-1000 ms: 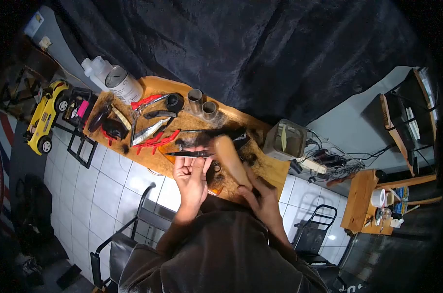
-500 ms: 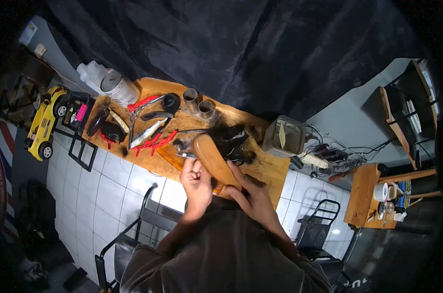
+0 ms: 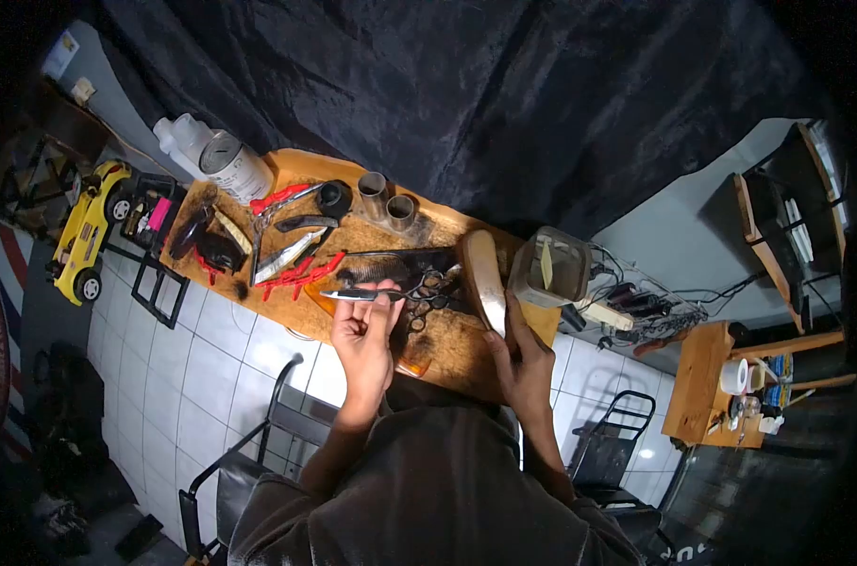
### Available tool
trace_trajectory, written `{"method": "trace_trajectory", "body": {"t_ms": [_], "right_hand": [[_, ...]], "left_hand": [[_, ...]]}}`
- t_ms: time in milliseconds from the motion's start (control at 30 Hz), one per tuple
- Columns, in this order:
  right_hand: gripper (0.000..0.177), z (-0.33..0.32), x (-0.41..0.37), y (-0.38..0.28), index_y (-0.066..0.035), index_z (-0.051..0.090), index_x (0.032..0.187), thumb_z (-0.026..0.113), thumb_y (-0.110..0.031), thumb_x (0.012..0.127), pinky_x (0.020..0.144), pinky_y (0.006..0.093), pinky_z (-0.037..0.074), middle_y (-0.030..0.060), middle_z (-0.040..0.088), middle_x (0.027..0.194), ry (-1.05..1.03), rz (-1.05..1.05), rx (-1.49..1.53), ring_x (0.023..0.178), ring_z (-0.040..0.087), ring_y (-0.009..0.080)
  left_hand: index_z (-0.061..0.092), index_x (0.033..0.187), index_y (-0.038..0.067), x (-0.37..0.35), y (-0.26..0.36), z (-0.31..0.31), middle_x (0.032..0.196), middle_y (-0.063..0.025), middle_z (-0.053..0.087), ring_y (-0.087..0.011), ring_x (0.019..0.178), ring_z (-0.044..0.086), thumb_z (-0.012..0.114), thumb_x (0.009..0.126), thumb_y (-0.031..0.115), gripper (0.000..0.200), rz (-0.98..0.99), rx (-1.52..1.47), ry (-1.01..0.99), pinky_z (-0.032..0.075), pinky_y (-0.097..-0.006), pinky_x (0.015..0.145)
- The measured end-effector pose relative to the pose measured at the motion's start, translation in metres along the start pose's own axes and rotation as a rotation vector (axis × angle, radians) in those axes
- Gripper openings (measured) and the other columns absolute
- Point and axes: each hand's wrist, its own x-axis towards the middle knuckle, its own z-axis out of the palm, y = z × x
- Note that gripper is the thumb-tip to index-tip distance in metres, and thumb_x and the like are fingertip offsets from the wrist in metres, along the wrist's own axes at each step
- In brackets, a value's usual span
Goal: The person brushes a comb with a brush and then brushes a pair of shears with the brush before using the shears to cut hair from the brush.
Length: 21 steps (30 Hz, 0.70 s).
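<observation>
The left hand (image 3: pixel 362 335) has its grip pinched on the scissors (image 3: pixel 362 295) — they lie crosswise. Just beside, the right hand (image 3: pixel 525 363) holds the wooden brush (image 3: pixel 483 278), pointing away.

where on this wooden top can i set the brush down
Barest wood lies between the left hand, holding scissors, and right hand, by the front edge of the wooden top, dusted with hair. A smaller patch sits between the metal cups and the brush. The left end, packed with red clips and tools, is crowded.

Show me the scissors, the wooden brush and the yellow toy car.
scissors (image 3: pixel 355 295), head view, the blades
wooden brush (image 3: pixel 482 274), head view, its back
yellow toy car (image 3: pixel 89 226), head view, its body
</observation>
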Motion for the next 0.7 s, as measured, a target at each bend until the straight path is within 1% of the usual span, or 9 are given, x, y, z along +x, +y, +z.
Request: {"method": "trace_trajectory", "body": {"t_ms": [33,133,233,333,400,500,533,633,700], "right_hand": [[0.053,-0.003,0.002,-0.005,-0.004,0.052,0.134,0.069,-0.011,0.085,0.085,0.0339,0.049,0.0228,0.066,0.108,-0.004,-0.040,0.008,0.101,0.066,0.0296],[0.054,-0.003,-0.002,-0.027,-0.011,0.054,0.134,0.072,-0.021,0.084,0.084,0.0405,0.050,0.0188,0.067,0.104,-0.173,-0.043,0.158,0.096,0.065,0.0332],[0.058,0.011,0.003,-0.034,-0.015,0.053,0.135,0.074,-0.025,0.081,0.082,0.0396,0.051,0.0181,0.067,0.100,-0.120,-0.347,0.025,0.094,0.066,0.0326],[0.062,0.021,0.000,-0.012,-0.018,0.052,0.136,0.075,-0.025,0.079,0.078,0.0380,0.053,0.0181,0.068,0.098,-0.112,-0.190,0.019,0.091,0.066,0.0337],[0.060,0.011,0.000,-0.010,-0.016,0.052,0.136,0.075,-0.022,0.080,0.074,0.0387,0.053,0.0209,0.067,0.098,-0.200,0.007,-0.009,0.087,0.066,0.0340],[0.059,0.009,0.004,-0.004,-0.014,0.052,0.135,0.075,-0.020,0.080,0.072,0.0398,0.054,0.0229,0.066,0.097,-0.026,-0.146,-0.070,0.085,0.067,0.0343],[0.053,0.004,0.004,-0.012,-0.006,0.054,0.132,0.072,-0.012,0.082,0.080,0.0360,0.051,0.0246,0.065,0.105,-0.122,0.074,-0.043,0.091,0.066,0.0345],[0.051,0.006,0.003,-0.004,-0.004,0.054,0.132,0.070,-0.012,0.085,0.085,0.0354,0.050,0.0251,0.064,0.110,-0.025,0.160,-0.026,0.100,0.065,0.0350],[0.049,0.004,0.003,-0.003,-0.003,0.054,0.132,0.068,-0.012,0.085,0.087,0.0353,0.049,0.0252,0.064,0.112,0.005,0.110,0.088,0.104,0.064,0.0345]], "left_hand": [[0.054,0.110,0.001,0.001,-0.001,-0.001,0.108,-0.0096,0.064,-0.0165,0.101,0.062,0.055,0.094,0.000,0.016,-0.009,0.016,0.005,0.055,-0.0323,0.086],[0.054,0.111,0.003,-0.005,-0.004,0.004,0.103,-0.0061,0.064,-0.0123,0.094,0.062,0.054,0.095,0.001,0.017,-0.040,-0.022,-0.027,0.055,-0.0282,0.081],[0.055,0.112,0.001,-0.005,-0.008,0.000,0.102,-0.0048,0.063,-0.0089,0.086,0.060,0.056,0.094,0.002,0.018,-0.027,-0.075,-0.086,0.052,-0.0234,0.075],[0.056,0.111,0.001,-0.003,0.007,0.005,0.106,-0.0095,0.064,-0.0148,0.095,0.063,0.055,0.094,0.002,0.017,-0.084,-0.088,0.032,0.055,-0.0296,0.083],[0.055,0.112,0.002,-0.002,0.005,-0.003,0.110,-0.0117,0.064,-0.0176,0.098,0.064,0.054,0.094,0.002,0.018,-0.056,-0.085,-0.012,0.056,-0.0336,0.086],[0.053,0.113,0.002,-0.004,0.004,-0.004,0.111,-0.0113,0.063,-0.0173,0.098,0.063,0.054,0.095,0.001,0.019,-0.055,-0.089,0.046,0.056,-0.0332,0.086],[0.052,0.114,0.001,-0.004,0.003,-0.004,0.111,-0.0111,0.062,-0.0172,0.098,0.063,0.054,0.095,0.001,0.019,-0.054,-0.090,0.065,0.056,-0.0331,0.086],[0.052,0.113,0.000,0.000,0.009,-0.005,0.110,-0.0113,0.062,-0.0160,0.099,0.062,0.055,0.095,0.003,0.018,-0.057,-0.105,0.099,0.056,-0.0323,0.085],[0.051,0.113,0.000,0.003,0.011,-0.004,0.109,-0.0106,0.062,-0.0144,0.099,0.061,0.055,0.095,0.004,0.018,-0.047,-0.077,0.106,0.056,-0.0316,0.086]]}}
